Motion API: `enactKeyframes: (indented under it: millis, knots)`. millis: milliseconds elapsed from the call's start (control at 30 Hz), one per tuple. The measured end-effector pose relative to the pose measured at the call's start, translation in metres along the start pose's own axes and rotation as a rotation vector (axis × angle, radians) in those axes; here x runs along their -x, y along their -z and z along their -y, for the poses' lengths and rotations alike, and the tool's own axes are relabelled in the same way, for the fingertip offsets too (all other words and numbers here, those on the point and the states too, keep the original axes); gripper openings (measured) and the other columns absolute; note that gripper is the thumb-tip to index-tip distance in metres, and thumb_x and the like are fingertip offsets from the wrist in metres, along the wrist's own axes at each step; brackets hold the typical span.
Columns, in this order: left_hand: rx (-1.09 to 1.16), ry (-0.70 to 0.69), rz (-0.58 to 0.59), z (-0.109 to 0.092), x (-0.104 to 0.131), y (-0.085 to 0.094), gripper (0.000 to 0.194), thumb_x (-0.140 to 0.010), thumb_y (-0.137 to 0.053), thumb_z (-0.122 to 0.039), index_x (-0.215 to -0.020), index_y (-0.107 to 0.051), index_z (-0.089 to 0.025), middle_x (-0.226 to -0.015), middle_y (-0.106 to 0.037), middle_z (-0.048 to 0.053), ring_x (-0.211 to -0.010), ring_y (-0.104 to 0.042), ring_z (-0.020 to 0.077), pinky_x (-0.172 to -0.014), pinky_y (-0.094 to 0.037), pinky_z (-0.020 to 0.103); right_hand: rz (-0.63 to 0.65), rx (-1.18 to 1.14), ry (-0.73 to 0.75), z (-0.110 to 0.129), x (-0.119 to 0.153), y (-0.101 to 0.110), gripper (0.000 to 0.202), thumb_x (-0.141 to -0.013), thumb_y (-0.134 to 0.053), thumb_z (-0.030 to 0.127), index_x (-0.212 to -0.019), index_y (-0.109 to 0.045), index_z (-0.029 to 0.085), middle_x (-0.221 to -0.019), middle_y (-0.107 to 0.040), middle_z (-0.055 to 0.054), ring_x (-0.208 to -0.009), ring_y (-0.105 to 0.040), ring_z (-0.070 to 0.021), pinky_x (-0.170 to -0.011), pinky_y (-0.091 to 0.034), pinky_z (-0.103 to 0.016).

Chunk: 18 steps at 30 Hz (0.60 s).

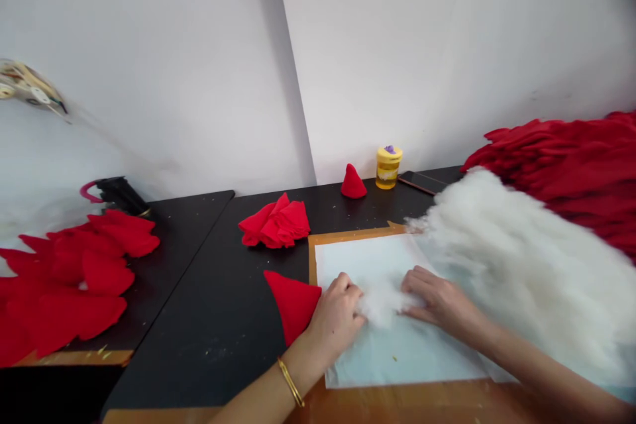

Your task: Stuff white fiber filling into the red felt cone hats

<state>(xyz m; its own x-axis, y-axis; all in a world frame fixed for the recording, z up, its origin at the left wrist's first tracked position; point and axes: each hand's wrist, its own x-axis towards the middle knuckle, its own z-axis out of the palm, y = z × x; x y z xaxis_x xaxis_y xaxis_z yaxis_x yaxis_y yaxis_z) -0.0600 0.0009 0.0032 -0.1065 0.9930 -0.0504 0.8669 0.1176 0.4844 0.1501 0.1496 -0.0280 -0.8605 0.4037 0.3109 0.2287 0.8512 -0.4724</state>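
Currently, item one: a tuft of white fibre (pixel 381 303), lying above the pale sheet (pixel 370 257) and bridging the gap between the two hands. The left hand (pixel 340 311) is pinching its near edge, fingers curled in; the right hand (pixel 440 298) is gripping the opposite edge between bent fingers and thumb, its hold looking looser.

Item two: a red cloth piece (pixel 293 305), lying just beside the left hand, partly hidden behind it — contact cannot be told. Item three: a large heap of white fibre (pixel 527 265), spreading behind the right forearm and reaching a dark red cloth pile (pixel 571 165).

Also standing or lying on the black worktop (pixel 209 324): a folded red bundle (pixel 275 222), an upright red cone (pixel 353 183), a yellow-lidded tub (pixel 387 169), a phone (pixel 422 181) and, far left, more red pieces (pixel 69 278).

Hazards, by judgement: uneven pulling could be tearing the tuft into ragged clumps; a brushing forearm could be dragging strands off the heap; loose wisps could be clinging to the red cloth, given how close it is lying; a small yellowish scrap (pixel 395 358) on the sheet could be catching in the fibre — the cause being a tuft lowered onto it.
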Motion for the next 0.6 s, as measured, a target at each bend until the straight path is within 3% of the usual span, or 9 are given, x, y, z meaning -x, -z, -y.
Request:
enactKeyframes:
  millis: [67,133,200,233,300,400,500,600]
  knots:
    - [0.031,-0.004,-0.010,0.000,0.001,-0.002,0.035,-0.071,-0.053,-0.005,-0.101,-0.068,-0.015,-0.114,-0.059,0.011,-0.103,-0.060,0.0244,-0.097,-0.051,0.037,-0.049,0.002,0.033,0.004,0.003,-0.004,0.031,-0.093,-0.062,0.052,-0.101,-0.058,0.023,-0.113,-0.065,-0.013,-0.102,-0.063,-0.0295,-0.080,-0.054,-0.041]
    - [0.059,-0.015,-0.015,-0.003,0.000,-0.006,0.035,-0.070,-0.053,-0.004,-0.099,-0.068,-0.015,-0.112,-0.061,0.011,-0.105,-0.061,0.0253,-0.097,-0.052,0.038,-0.076,-0.001,0.088,0.013,0.003,-0.012,0.064,-0.086,-0.070,0.056,-0.135,-0.047,0.022,-0.151,-0.042,-0.021,-0.127,-0.053,-0.0343,-0.097,-0.051,-0.048]
    - [0.085,-0.022,-0.024,-0.007,-0.002,-0.012,0.036,-0.068,-0.053,-0.002,-0.098,-0.068,-0.015,-0.112,-0.063,0.012,-0.107,-0.061,0.0274,-0.099,-0.052,0.041,-0.062,0.021,0.164,0.025,0.000,-0.023,0.097,-0.077,-0.078,0.058,-0.153,-0.027,0.024,-0.163,-0.020,-0.023,-0.136,-0.045,-0.0382,-0.103,-0.048,-0.053]
    - [0.099,-0.019,-0.034,-0.010,-0.004,-0.016,0.039,-0.066,-0.053,-0.001,-0.100,-0.068,-0.014,-0.113,-0.064,0.012,-0.110,-0.061,0.0286,-0.101,-0.051,0.042,-0.046,0.032,0.195,0.030,-0.002,-0.029,0.103,-0.075,-0.080,0.055,-0.155,-0.023,0.026,-0.163,-0.021,-0.023,-0.134,-0.046,-0.0388,-0.102,-0.049,-0.053]
    - [0.132,-0.009,-0.060,-0.015,-0.005,-0.020,0.049,-0.063,-0.053,0.001,-0.108,-0.067,-0.013,-0.119,-0.066,0.014,-0.116,-0.060,0.0300,-0.105,-0.049,0.043,-0.032,0.054,0.227,0.040,-0.009,-0.042,0.099,-0.077,-0.081,0.043,-0.155,-0.023,0.026,-0.155,-0.040,-0.021,-0.126,-0.053,-0.0374,-0.096,-0.053,-0.052]
    - [0.187,-0.025,-0.089,-0.015,0.003,-0.015,0.057,-0.064,-0.058,0.000,-0.119,-0.063,-0.014,-0.125,-0.066,0.014,-0.120,-0.060,0.0291,-0.107,-0.049,0.040,-0.048,0.092,0.201,0.046,-0.018,-0.055,0.087,-0.079,-0.070,0.019,-0.154,-0.027,0.020,-0.129,-0.065,-0.016,-0.106,-0.062,-0.0332,-0.081,-0.059,-0.045]
    - [0.218,-0.053,-0.125,-0.006,0.027,0.000,0.049,-0.071,-0.062,-0.007,-0.119,-0.060,-0.019,-0.126,-0.066,0.011,-0.119,-0.060,0.0275,-0.106,-0.049,0.042,-0.016,0.111,0.170,0.047,-0.023,-0.056,0.071,-0.076,-0.055,0.004,-0.144,-0.048,0.022,-0.104,-0.073,-0.009,-0.090,-0.064,-0.0284,-0.068,-0.058,-0.036]
    - [0.109,0.032,-0.274,0.010,0.056,0.014,0.035,-0.080,-0.057,-0.009,-0.113,-0.058,-0.020,-0.121,-0.063,0.011,-0.115,-0.057,0.0278,-0.102,-0.049,0.047,0.065,0.031,0.099,0.049,-0.028,-0.051,0.062,-0.069,-0.048,-0.004,-0.118,-0.070,0.026,-0.091,-0.072,-0.006,-0.086,-0.064,-0.0252,-0.067,-0.053,-0.031]
